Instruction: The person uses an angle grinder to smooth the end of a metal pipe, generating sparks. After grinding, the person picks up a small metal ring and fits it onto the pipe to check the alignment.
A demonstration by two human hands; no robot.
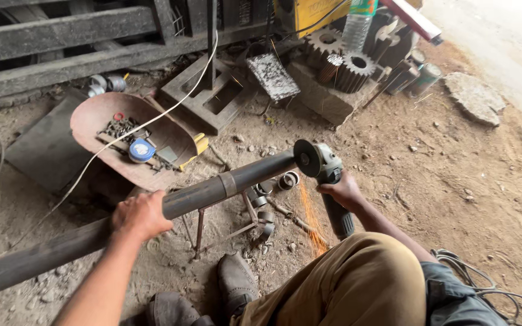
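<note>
A long dark steel pipe [212,190] lies across a small metal stand [246,223], running from the lower left up to the middle. My left hand [140,214] grips the pipe from above near its middle. My right hand [342,192] holds an angle grinder [327,175] by its body. The grinder's disc [305,158] presses against the pipe's far end. Orange sparks [310,220] fall down toward the dirt. My knee in tan trousers [357,284] is at the bottom right and my shoe [237,281] rests under the pipe.
A rusty metal pan [92,124] with small parts and a blue tape measure [142,150] lies at the left. Gears [342,60], a concrete block [209,96], a plastic bottle [357,24] and steel beams stand at the back. Short pipe rings [273,184] and cables [484,284] lie on the dirt floor.
</note>
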